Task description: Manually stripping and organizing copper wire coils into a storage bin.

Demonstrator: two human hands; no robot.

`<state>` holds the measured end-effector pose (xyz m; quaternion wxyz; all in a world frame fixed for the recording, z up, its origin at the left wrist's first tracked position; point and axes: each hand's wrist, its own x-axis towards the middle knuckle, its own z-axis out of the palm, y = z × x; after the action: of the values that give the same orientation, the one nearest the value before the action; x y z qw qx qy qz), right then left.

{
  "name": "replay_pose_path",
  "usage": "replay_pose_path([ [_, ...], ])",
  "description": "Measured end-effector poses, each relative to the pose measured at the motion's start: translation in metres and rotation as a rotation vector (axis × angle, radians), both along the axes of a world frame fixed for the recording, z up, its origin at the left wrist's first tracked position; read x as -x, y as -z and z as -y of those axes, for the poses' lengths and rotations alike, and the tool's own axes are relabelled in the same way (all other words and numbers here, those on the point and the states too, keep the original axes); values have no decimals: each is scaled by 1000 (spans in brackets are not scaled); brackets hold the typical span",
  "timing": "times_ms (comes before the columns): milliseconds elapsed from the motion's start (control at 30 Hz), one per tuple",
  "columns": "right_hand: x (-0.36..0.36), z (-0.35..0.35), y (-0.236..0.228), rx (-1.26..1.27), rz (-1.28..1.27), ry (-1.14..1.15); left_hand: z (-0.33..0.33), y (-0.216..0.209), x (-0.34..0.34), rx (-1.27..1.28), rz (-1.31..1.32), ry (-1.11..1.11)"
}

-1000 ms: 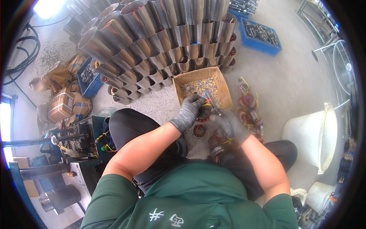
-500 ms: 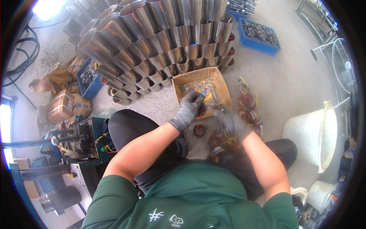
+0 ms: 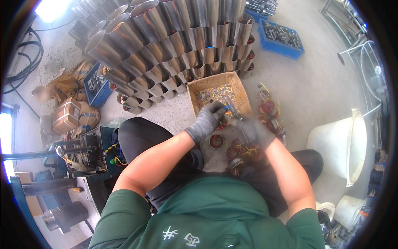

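Note:
My left hand [image 3: 208, 119], in a grey glove, pinches a short blue wire [image 3: 227, 107] above the near edge of an open cardboard box [image 3: 243, 92]. Small multicoloured bits of wire [image 3: 215, 93] lie inside the box. My right hand [image 3: 256, 132], gloved too, is closed around a grey metal pliers-like tool [image 3: 233, 108] whose jaws meet the blue wire; its exact kind is blurred. Below my hands on the floor are wound motor stators [image 3: 216, 141] with red windings, partly covered by my right hand.
Steel tubes [image 3: 182, 43] are stacked beyond the box, wires showing in some. More stators [image 3: 267, 108] lie right of the box. A blue crate [image 3: 302, 53] of metal parts stands far right, a white tub [image 3: 331, 145] nearer. Machinery [image 3: 93, 151] stands at my left.
My left hand has moved slightly right with the blue wire, which now lies at the tool's jaws. The tool in my right hand has tilted up over the box.

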<state>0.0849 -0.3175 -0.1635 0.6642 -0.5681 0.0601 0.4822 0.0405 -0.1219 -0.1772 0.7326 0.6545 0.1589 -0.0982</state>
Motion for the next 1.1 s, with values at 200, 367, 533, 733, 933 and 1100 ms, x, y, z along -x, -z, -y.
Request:
replay_pose_path([
  [200, -7, 1, -6, 62, 159, 64, -25, -5, -5, 16, 58, -147],
  [367, -51, 45, 83, 84, 368, 227, -65, -112, 23, -112, 430, -341],
  [533, -49, 55, 76, 595, 682, 95, -115, -179, 106, -540, 642, -504],
  [733, -9, 72, 142, 994, 1114, -377, -146, -169, 225, -623, 505, -718],
  [933, 28, 60, 160, 858, 1149, -630, -211, -52, 338, -394, 52, -983],
  [1100, 32, 44, 176, 972, 1055, -659, -231, 35, 423, -349, -315, -1152],
])
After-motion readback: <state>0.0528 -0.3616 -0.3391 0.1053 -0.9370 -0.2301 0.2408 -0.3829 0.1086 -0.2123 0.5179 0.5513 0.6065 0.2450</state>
